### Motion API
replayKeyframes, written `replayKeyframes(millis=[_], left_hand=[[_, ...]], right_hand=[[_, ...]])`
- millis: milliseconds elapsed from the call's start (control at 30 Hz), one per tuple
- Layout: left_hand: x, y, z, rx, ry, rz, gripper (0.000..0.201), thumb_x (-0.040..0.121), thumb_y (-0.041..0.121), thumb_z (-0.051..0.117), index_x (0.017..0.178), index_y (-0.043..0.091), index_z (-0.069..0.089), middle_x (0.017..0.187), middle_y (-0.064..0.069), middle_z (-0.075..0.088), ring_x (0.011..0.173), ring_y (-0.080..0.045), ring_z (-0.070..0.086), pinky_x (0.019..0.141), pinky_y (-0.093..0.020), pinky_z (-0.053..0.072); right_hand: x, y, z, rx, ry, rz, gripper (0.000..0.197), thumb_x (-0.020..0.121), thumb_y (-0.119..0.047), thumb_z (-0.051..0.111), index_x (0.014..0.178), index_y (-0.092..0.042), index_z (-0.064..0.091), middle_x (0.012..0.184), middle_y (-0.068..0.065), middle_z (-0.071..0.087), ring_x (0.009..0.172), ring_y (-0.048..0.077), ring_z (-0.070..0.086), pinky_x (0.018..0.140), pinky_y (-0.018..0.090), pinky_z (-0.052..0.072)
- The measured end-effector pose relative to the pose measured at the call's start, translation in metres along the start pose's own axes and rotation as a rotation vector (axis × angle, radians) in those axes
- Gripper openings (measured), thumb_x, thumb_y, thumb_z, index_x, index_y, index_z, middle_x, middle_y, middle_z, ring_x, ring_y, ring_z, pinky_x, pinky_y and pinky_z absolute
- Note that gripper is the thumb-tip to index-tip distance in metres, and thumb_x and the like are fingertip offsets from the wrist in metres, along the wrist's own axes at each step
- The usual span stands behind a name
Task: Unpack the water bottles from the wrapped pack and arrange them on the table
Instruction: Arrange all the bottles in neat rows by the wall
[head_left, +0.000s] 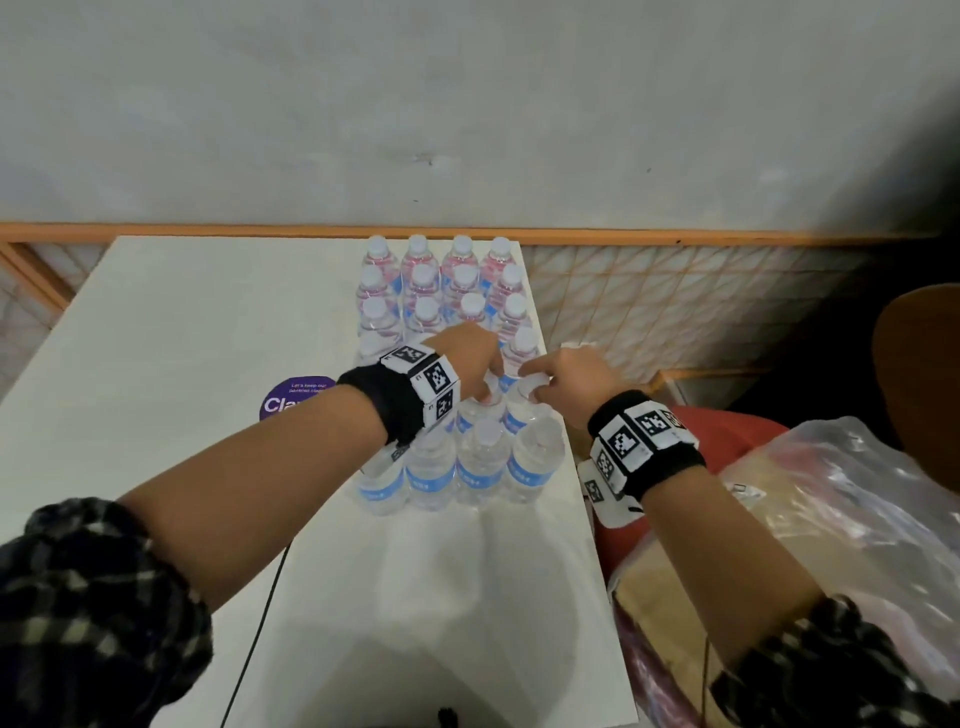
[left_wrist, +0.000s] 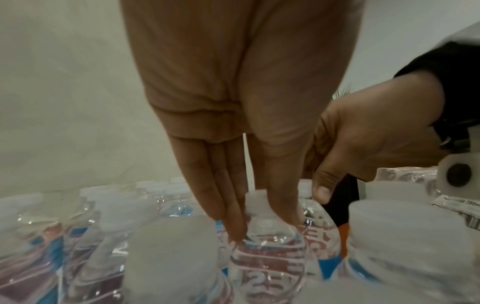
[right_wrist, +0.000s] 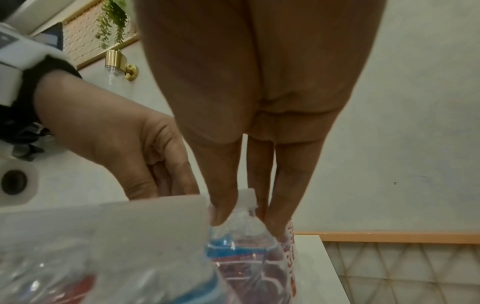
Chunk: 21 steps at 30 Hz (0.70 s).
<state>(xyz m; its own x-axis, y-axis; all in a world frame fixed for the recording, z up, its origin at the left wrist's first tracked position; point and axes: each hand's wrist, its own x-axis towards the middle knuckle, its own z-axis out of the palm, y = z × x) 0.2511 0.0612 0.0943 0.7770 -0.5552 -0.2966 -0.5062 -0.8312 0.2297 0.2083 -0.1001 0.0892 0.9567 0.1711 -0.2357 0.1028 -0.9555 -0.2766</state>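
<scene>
Several clear water bottles (head_left: 441, 291) with white caps and blue-red labels stand in rows on the right part of the white table (head_left: 182, 338). My left hand (head_left: 485, 387) reaches down into the rows, and its fingers (left_wrist: 228, 216) and thumb pinch the neck of one bottle (left_wrist: 267, 267). Just to its right, my right hand (head_left: 532, 384) pinches the neck of the neighbouring bottle (right_wrist: 239, 246) under its cap, thumb on one side and fingers (right_wrist: 280, 216) on the other. Both bottles stand upright among the others, in the row behind the nearest one (head_left: 483, 467).
A purple round sticker (head_left: 291, 397) lies on the table left of the bottles. Crumpled clear plastic wrap (head_left: 831, 493) over a box sits off the table's right edge, beside a red object (head_left: 737, 426). A black cable (head_left: 260, 623) runs along the near left.
</scene>
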Motion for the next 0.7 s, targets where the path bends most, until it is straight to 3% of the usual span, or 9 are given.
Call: replayKeyframes(millis=[233,367,500,700], left_hand=[[-0.005,-0.002,-0.001,-0.013,-0.006,0.010,0.041,0.085,0.021,0.067,0.125,0.016,0.062,0.121,-0.008,0.064,0.107,-0.024,0.060,0.077,-0.025,0.041],[-0.023,-0.020,-0.011,-0.041,0.018,-0.062,0.060,0.082,0.029,0.071,0.137,0.021,0.048,0.132,-0.003,0.057,0.117,-0.022,0.055,0.092,-0.032,0.044],[-0.049,-0.053,-0.022,0.012,-0.008,-0.182,0.059,0.081,0.033,0.072,0.135,0.025,0.049,0.128,0.000,0.058,0.114,-0.021,0.056,0.097,-0.036,0.047],[-0.069,-0.078,-0.013,0.078,-0.078,-0.256,0.049,0.083,0.031,0.070,0.130,0.027,0.055,0.129,0.001,0.056,0.115,-0.021,0.055,0.094,-0.033,0.047]], right_hand=[[0.001,0.001,0.006,0.033,0.013,0.034,0.039,0.088,-0.018,0.062,0.127,-0.019,0.060,0.127,0.011,0.061,0.119,0.027,0.054,0.096,0.029,0.040],[-0.005,-0.008,0.001,0.060,0.030,0.015,0.048,0.089,-0.021,0.062,0.136,-0.020,0.050,0.138,0.007,0.053,0.129,0.025,0.046,0.105,0.032,0.036],[-0.002,-0.039,-0.003,0.057,0.084,-0.106,0.046,0.091,-0.022,0.056,0.137,-0.020,0.048,0.139,0.007,0.052,0.129,0.026,0.046,0.105,0.040,0.039],[0.012,-0.093,0.011,-0.156,-0.041,-0.127,0.046,0.094,-0.021,0.050,0.139,-0.027,0.044,0.133,0.009,0.055,0.128,0.029,0.043,0.105,0.047,0.034]])
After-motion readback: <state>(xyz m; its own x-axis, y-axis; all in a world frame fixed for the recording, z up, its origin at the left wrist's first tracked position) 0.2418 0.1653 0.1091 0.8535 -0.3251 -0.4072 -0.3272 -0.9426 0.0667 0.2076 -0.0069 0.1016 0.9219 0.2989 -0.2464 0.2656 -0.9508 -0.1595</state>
